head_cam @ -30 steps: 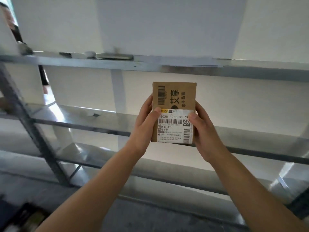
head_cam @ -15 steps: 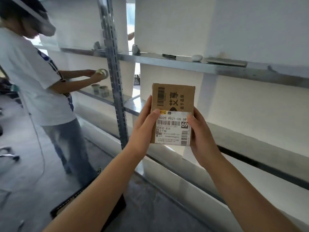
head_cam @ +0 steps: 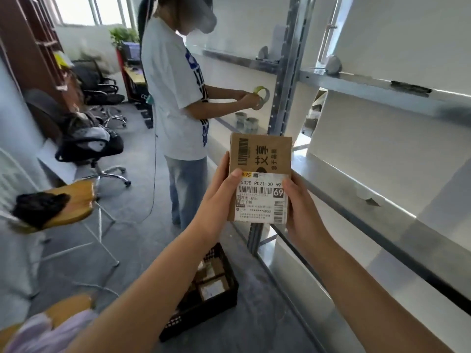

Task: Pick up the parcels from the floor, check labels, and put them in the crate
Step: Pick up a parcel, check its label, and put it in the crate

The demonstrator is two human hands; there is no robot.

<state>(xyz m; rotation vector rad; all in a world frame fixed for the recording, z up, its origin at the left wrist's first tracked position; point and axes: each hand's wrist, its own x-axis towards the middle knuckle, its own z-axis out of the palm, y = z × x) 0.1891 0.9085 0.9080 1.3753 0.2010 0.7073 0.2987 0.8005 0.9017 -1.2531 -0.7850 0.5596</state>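
Our left hand [head_cam: 216, 200] and right hand [head_cam: 303, 212] grip the small brown cardboard parcel [head_cam: 260, 159]. It could miss the black plastic crate [head_cam: 216, 309] if we drop it.

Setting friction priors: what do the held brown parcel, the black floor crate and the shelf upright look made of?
Small brown parcel: matte cardboard, printed directly with ink; its white label looks like smooth paper.
Black lattice-walled crate: probably moulded plastic, dull finish.
Grey perforated shelf upright: metal, likely galvanised steel, judging by its sheen.
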